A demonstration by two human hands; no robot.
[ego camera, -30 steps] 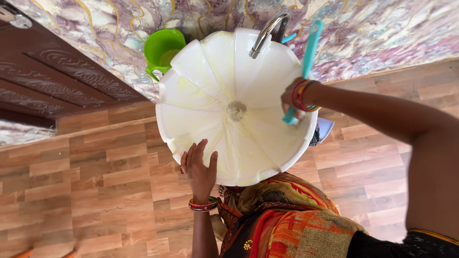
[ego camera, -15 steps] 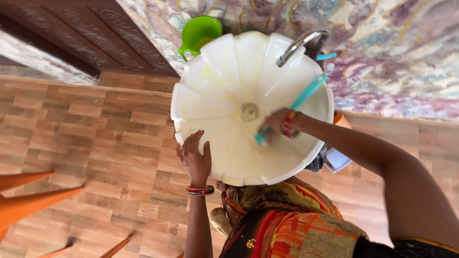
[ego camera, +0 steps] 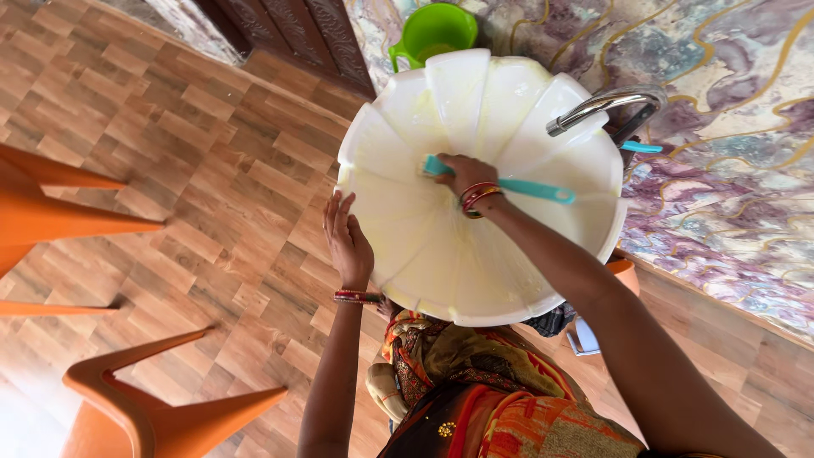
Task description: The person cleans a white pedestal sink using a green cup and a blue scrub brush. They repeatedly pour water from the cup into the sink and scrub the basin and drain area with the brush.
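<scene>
Soap-streaked and yellowish inside, the white fluted round wash basin [ego camera: 509, 280] fills the middle of your view, its ribs running down toward the centre. Your right hand [ego camera: 464, 174] is inside the bowl on the far left part, fingers closed round the turquoise plastic brush [ego camera: 526, 188]. The long handle points right, past your wrist and its red and gold bangles [ego camera: 477, 199], while the head of the brush presses on the basin wall just left of your knuckles. Your left hand [ego camera: 347, 240] lies flat and open on the near left rim of the basin, fingers stretched together toward the far side, holding nothing. A red bangle [ego camera: 357, 297] sits on that wrist.

The curved chrome tap [ego camera: 604, 104] arches over the far right edge of the basin, its spout above the bowl. Just beside its base, a small turquoise piece [ego camera: 640, 148] sticks out to the right; what it is cannot be made out. A bright green plastic jug [ego camera: 432, 30] stands behind the far rim, touching or nearly touching it. The purple and gold marbled wall [ego camera: 729, 102] runs behind the basin. Left of you, orange plastic chairs [ego camera: 76, 229] stand on the wood-patterned floor [ego camera: 212, 170], well apart from the basin.
</scene>
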